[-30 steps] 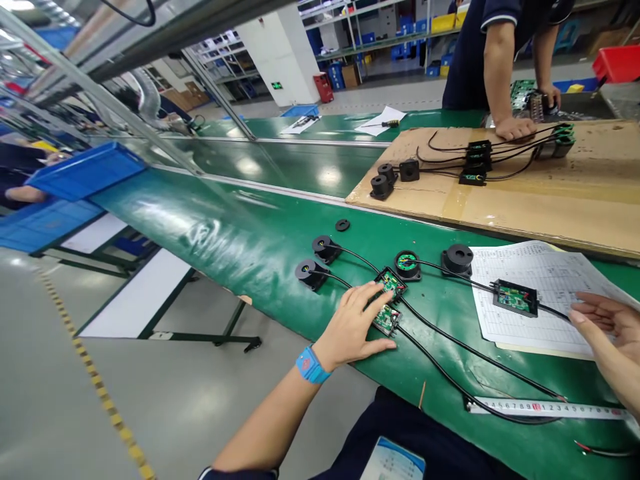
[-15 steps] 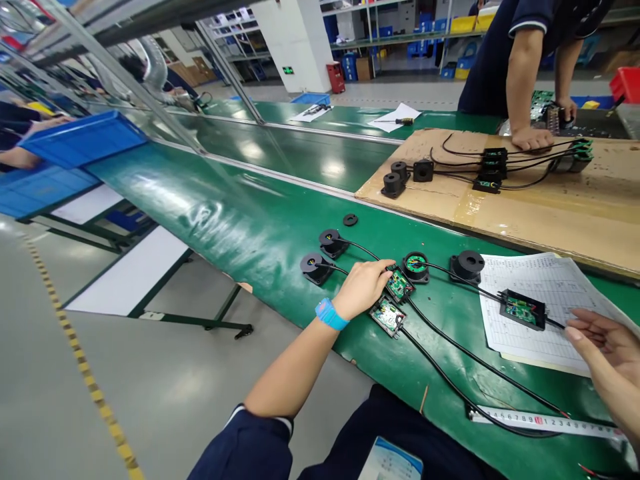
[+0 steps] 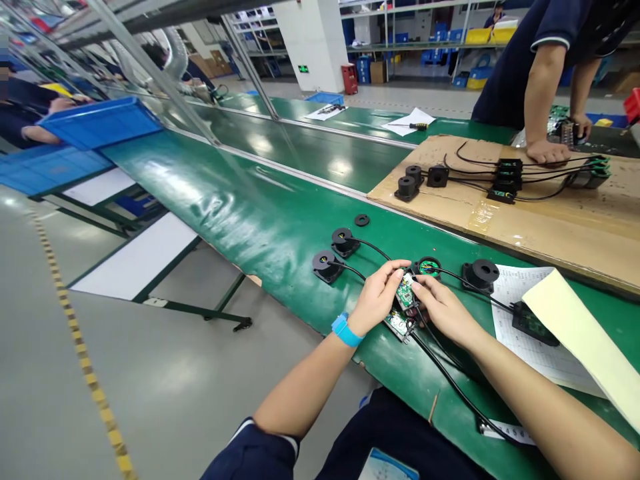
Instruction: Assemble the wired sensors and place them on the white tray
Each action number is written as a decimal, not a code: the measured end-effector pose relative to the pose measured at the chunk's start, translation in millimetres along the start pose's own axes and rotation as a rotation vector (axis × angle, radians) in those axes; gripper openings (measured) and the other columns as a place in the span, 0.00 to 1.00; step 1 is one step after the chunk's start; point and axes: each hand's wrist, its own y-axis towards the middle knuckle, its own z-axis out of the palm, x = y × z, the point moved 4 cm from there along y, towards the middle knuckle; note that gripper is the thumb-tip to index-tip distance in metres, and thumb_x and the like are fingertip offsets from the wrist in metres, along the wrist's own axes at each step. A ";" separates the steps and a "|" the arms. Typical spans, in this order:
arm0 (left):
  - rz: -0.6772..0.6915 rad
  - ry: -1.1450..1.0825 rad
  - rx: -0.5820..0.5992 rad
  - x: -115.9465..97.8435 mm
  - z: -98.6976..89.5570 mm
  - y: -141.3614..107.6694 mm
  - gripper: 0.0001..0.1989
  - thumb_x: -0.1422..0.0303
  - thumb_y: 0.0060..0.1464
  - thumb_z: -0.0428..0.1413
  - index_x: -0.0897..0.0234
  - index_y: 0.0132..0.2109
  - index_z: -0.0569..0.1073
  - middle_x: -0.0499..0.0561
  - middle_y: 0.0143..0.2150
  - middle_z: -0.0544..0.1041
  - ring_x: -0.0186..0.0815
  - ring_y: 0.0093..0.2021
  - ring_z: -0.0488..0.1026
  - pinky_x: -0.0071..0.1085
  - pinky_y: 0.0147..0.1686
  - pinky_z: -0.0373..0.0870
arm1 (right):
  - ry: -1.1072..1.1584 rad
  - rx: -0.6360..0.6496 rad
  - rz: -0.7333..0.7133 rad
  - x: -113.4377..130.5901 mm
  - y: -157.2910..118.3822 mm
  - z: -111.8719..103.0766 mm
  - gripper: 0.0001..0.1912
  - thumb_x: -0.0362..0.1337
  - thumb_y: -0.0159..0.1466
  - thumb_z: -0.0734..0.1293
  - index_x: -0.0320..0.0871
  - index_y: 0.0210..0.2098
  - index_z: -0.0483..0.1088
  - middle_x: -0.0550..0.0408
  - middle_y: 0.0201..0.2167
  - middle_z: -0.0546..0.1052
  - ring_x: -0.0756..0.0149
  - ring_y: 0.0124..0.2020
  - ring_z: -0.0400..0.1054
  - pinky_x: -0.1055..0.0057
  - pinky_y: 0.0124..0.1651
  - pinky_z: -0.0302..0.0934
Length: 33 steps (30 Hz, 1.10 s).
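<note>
One black box (image 3: 411,310), green circuit board (image 3: 405,294) exposed, pinched in grip of left hand (image 3: 376,297) and right hand (image 3: 443,311).

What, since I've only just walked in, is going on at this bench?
The person's left hand and right hand hold a green circuit board in its black housing. A second board lies close by. Another black housing sits on the printed sheet, partly hidden by a cream page. A co-worker's hand rests on the cardboard.
</note>
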 end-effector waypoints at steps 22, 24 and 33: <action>0.105 0.147 -0.114 12.0 -7.8 5.5 0.14 0.62 0.69 0.51 0.59 0.58 0.67 0.46 0.35 0.75 0.32 0.30 0.71 0.27 0.33 0.66 | -0.225 0.129 0.006 0.8 -36.7 -24.2 0.34 0.50 0.65 0.68 0.50 0.66 0.55 0.54 0.44 0.77 0.68 0.26 0.73 0.69 0.27 0.67; 0.139 0.292 -0.062 9.3 -11.1 6.6 0.13 0.63 0.69 0.51 0.59 0.55 0.73 0.48 0.36 0.76 0.35 0.32 0.70 0.31 0.37 0.66 | -0.337 0.083 -0.008 -1.1 -60.4 -42.2 0.29 0.45 0.66 0.67 0.51 0.64 0.61 0.54 0.45 0.77 0.66 0.32 0.74 0.66 0.36 0.69; 0.225 0.916 -0.133 -8.7 -12.8 3.7 0.17 0.63 0.65 0.56 0.63 0.58 0.77 0.62 0.47 0.73 0.54 0.49 0.67 0.48 0.47 0.64 | -0.702 -0.307 -0.072 -38.0 -131.1 -125.3 0.23 0.52 0.69 0.63 0.49 0.58 0.70 0.47 0.59 0.75 0.52 0.61 0.69 0.51 0.65 0.61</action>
